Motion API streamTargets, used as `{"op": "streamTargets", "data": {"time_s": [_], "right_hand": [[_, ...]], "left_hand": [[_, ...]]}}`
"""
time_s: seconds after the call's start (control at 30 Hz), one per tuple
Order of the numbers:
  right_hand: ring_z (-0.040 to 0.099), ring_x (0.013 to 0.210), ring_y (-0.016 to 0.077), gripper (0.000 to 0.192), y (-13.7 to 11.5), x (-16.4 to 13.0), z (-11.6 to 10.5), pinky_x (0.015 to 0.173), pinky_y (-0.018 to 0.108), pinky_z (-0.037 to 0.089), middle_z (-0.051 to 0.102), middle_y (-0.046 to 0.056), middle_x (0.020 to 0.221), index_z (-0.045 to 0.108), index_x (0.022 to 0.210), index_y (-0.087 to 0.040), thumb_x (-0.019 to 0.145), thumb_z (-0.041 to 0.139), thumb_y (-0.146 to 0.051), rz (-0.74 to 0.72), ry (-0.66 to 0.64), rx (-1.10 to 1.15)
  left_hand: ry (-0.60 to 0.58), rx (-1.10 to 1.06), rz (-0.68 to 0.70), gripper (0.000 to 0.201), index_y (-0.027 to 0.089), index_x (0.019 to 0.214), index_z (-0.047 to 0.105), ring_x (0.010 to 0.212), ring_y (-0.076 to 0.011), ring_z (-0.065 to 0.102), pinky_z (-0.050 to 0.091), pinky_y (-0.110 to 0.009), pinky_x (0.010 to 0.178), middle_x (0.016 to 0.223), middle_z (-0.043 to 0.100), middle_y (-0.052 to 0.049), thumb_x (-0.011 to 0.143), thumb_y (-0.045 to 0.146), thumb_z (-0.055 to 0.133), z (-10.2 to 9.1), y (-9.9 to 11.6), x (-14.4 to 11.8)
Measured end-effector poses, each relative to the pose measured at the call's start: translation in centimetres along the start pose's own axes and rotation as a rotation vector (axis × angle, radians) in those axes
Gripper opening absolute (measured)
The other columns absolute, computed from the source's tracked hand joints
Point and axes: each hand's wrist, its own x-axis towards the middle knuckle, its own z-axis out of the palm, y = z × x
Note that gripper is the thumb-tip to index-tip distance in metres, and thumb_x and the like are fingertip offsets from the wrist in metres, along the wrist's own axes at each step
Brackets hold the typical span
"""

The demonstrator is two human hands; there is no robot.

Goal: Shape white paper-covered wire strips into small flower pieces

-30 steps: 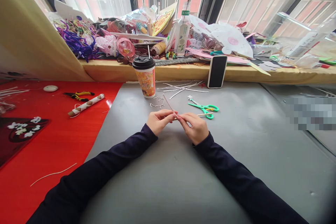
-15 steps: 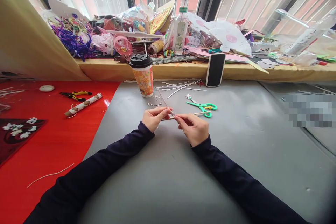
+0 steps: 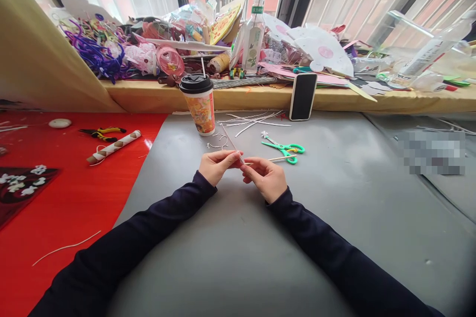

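White thin stick stays pinched in both grips, left hand and right hand now slightly closer together.

One head-worn camera looks forward and down across the grey table, close over both forearms, toward the cluttered windowsill at twelve o'clock.

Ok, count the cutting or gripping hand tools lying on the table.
2. Green scissors lie on the grey table beyond the right hand; yellow-handled pliers lie on the red sheet at left. More may hide in the windowsill clutter.
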Motion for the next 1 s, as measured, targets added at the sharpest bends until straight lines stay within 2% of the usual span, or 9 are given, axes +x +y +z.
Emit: {"op": "streamTargets", "data": {"time_s": [0.17,0.27,0.33,0.4,0.57,0.77,1.0], "right_hand": [[0.054,0.049,0.0099,0.029,0.1,0.1,0.1,0.050,0.024,0.049,0.059,0.002,0.059,0.063,0.081,-0.014,0.065,0.061,-0.037,0.003,0.023,0.026],[0.054,0.049,0.0096,0.028,-0.1,0.1,0.0,0.050,0.024,0.048,0.059,0.002,0.060,0.064,0.080,-0.013,0.065,0.061,-0.036,-0.015,0.049,0.009],[0.054,0.049,0.0096,0.027,-0.1,0.0,0.0,0.050,0.023,0.048,0.059,0.002,0.061,0.064,0.080,-0.014,0.066,0.061,-0.037,-0.025,0.061,-0.011],[0.054,0.049,0.0097,0.027,-0.1,0.0,0.0,0.051,0.024,0.048,0.060,0.003,0.063,0.064,0.080,-0.014,0.066,0.060,-0.037,-0.026,0.064,-0.031],[0.055,0.051,0.0102,0.028,0.0,0.0,-0.2,0.051,0.024,0.048,0.061,0.003,0.067,0.064,0.082,-0.014,0.066,0.060,-0.037,-0.018,0.034,-0.004],[0.054,0.046,0.0100,0.029,0.1,0.4,-0.5,0.049,0.024,0.046,0.057,0.000,0.059,0.063,0.081,-0.014,0.065,0.061,-0.037,0.001,-0.014,0.053],[0.053,0.046,0.0091,0.029,0.4,0.5,-0.5,0.049,0.024,0.045,0.056,0.000,0.059,0.062,0.083,-0.014,0.065,0.062,-0.036,-0.004,-0.044,0.078]], "left_hand": [[-0.001,0.091,0.104,0.019,0.011,0.074,0.066,0.066,-0.0130,0.059,0.052,-0.028,0.066,0.072,0.063,-0.005,0.066,0.027,0.061,0.0,0.0,0.0],[0.001,0.038,0.103,0.030,0.012,0.091,0.062,0.061,-0.0119,0.058,0.053,-0.031,0.064,0.074,0.063,-0.004,0.064,0.026,0.063,0.1,0.0,-0.1],[0.012,0.026,0.131,0.045,0.016,0.106,0.054,0.064,-0.0126,0.060,0.053,-0.031,0.064,0.080,0.063,-0.004,0.063,0.024,0.065,0.2,0.3,-0.3],[0.028,0.071,0.186,0.052,0.018,0.111,0.048,0.069,-0.0135,0.060,0.053,-0.031,0.066,0.088,0.063,-0.005,0.062,0.022,0.066,0.2,0.7,-0.5],[-0.048,0.213,0.258,0.026,0.014,0.091,0.060,0.076,-0.0158,0.061,0.051,-0.031,0.074,0.086,0.064,-0.007,0.066,0.023,0.062,0.0,1.0,-0.8],[-0.047,0.188,0.252,0.020,0.014,0.084,0.062,0.072,-0.0162,0.062,0.052,-0.032,0.071,0.083,0.066,-0.007,0.066,0.022,0.062,-0.2,0.9,-0.4],[-0.040,0.101,0.232,0.016,0.012,0.080,0.064,0.071,-0.0168,0.062,0.052,-0.033,0.069,0.081,0.066,-0.008,0.067,0.022,0.061,-0.1,1.1,-0.4]]}}
